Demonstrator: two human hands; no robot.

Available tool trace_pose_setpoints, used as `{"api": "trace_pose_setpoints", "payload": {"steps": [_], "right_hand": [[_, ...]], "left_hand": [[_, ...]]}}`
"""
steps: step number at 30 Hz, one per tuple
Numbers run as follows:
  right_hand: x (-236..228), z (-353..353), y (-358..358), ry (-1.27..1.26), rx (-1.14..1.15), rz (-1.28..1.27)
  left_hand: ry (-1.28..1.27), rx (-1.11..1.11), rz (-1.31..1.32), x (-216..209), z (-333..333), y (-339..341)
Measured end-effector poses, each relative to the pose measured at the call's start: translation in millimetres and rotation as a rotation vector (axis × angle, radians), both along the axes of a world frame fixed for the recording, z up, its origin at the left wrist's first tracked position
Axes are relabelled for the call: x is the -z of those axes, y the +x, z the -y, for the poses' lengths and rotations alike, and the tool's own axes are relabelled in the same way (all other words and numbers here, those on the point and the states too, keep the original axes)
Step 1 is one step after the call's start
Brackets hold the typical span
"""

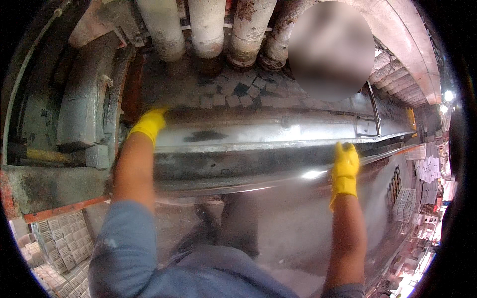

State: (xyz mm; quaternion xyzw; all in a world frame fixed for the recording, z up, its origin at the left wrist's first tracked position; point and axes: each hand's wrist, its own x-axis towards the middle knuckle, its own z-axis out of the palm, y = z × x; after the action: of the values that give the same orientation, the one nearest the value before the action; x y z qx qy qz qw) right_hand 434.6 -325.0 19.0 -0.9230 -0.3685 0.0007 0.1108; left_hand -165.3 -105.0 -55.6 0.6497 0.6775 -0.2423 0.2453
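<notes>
Both my hands wear yellow rubber gloves. My left hand (150,124) reaches over the left end of a long metal trough (248,131), close to the dark bed behind it. Its fingers are blurred, and whether they hold anything does not show. At the right, my right hand (346,166) is over the front metal rail (278,182) of the trough, its fingers curled closed. What they grip, if anything, is hidden. Beyond the trough, several flat square grey pieces (238,92) lie scattered on the dark bed.
Several thick, worn pipes (206,30) stand along the back. A thin metal frame (372,109) rises at the trough's right. To the left is a heavy grey metal block (82,107). Stacks of pale, slotted blocks (62,236) sit at the lower left, with more pale crates (405,204) at the right.
</notes>
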Motion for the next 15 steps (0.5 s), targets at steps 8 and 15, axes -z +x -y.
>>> {"api": "trace_pose_setpoints", "payload": {"steps": [8, 15], "right_hand": [[0, -11, 0, -0.012, 0.001, 0.02], [-2, -17, -2, 0.012, -0.016, 0.025]], "left_hand": [[0.002, 0.006, 0.004, -14, -9, 10], [0.016, -0.024, 0.004, -45, -4, 28]]}}
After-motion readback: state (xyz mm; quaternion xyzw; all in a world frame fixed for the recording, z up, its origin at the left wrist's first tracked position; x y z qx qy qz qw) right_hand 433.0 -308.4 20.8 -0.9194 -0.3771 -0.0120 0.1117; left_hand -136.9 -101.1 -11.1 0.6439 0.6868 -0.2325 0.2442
